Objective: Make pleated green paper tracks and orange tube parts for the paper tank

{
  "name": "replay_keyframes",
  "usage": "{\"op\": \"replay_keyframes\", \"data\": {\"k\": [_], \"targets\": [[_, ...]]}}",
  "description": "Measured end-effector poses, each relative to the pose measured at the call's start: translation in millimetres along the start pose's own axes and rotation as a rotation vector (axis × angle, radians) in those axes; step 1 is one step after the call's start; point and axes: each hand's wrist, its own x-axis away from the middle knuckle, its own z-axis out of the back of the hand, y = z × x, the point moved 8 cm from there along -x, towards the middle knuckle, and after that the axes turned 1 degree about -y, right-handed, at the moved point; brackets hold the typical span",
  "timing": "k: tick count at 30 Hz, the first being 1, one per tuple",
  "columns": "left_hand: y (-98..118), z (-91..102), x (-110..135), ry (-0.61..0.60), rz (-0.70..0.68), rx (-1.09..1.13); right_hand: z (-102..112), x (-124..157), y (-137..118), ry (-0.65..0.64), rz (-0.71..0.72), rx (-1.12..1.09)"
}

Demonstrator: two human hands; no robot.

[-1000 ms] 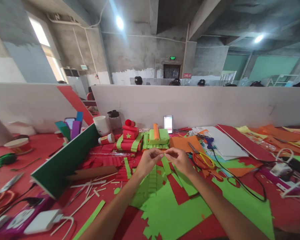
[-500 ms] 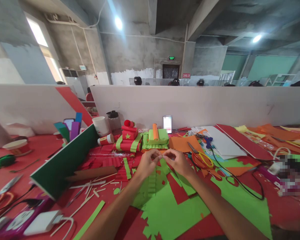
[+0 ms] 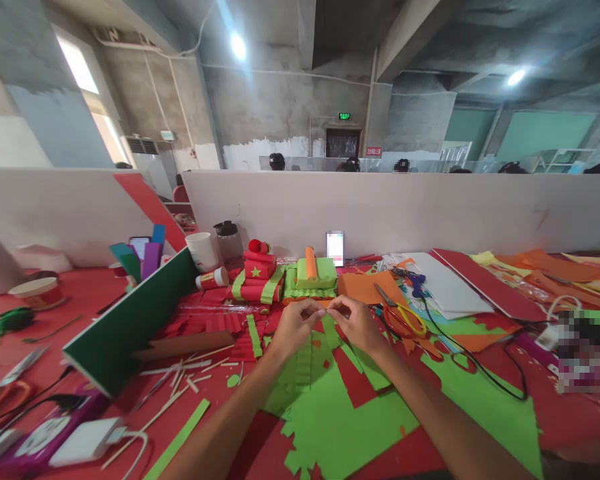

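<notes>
My left hand point(image 3: 294, 325) and my right hand point(image 3: 356, 323) meet over the middle of the red table, fingertips pinched together. Between them they hold a narrow green paper strip point(image 3: 331, 331) that hangs down toward the table. Large green paper sheets point(image 3: 340, 417) with cut edges lie under my forearms. Just beyond my hands stand a red paper model point(image 3: 257, 278) with green bands and a yellow star, and a green paper model point(image 3: 316, 275) with an orange roll on top.
Scissors with yellow and red handles point(image 3: 405, 317) lie right of my hands beside orange paper point(image 3: 365, 287). A green board point(image 3: 130, 320) leans at the left. A phone point(image 3: 335, 247) stands against the white partition. Sticks, cables and a charger lie at the front left.
My hands have stayed together on the strip, with only small finger movements. Nothing else on the table has moved.
</notes>
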Motion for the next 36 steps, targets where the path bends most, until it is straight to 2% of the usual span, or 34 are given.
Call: {"op": "replay_keyframes", "data": {"k": [6, 9, 14, 18, 23, 28, 33, 36], "targets": [[6.0, -5.7, 2.5, -0.013, -0.065, -0.236, -2.7, -0.1, 7.4, 0.022, -0.027, 0.060], [8.0, -6.0, 1.4, -0.012, -0.082, -0.296, -3.9, -0.6, 10.6, -0.004, -0.048, 0.008], [13.9, -0.2, -6.2, -0.006, -0.049, -0.278, -2.4, -1.5, 16.7, -0.053, -0.078, -0.169], [29.0, 1.8, -12.9, -0.049, -0.083, -0.226, 3.3, -2.4, 17.7, -0.018, -0.103, -0.252], [38.2, 1.7, -17.8, -0.072, -0.081, -0.164, 10.5, -3.3, 12.2, 0.045, -0.104, -0.235], [26.6, -2.0, -22.4, -0.107, -0.002, -0.070, 15.5, -2.5, 12.8, 0.104, -0.098, -0.193], [7.3, -2.6, -23.6, -0.096, 0.077, 0.044, 7.7, -2.9, 14.2, 0.021, -0.093, -0.217], [2.8, -2.6, -21.4, -0.068, 0.085, 0.111, 1.3, -3.1, 15.3, -0.044, -0.101, -0.254]]}}
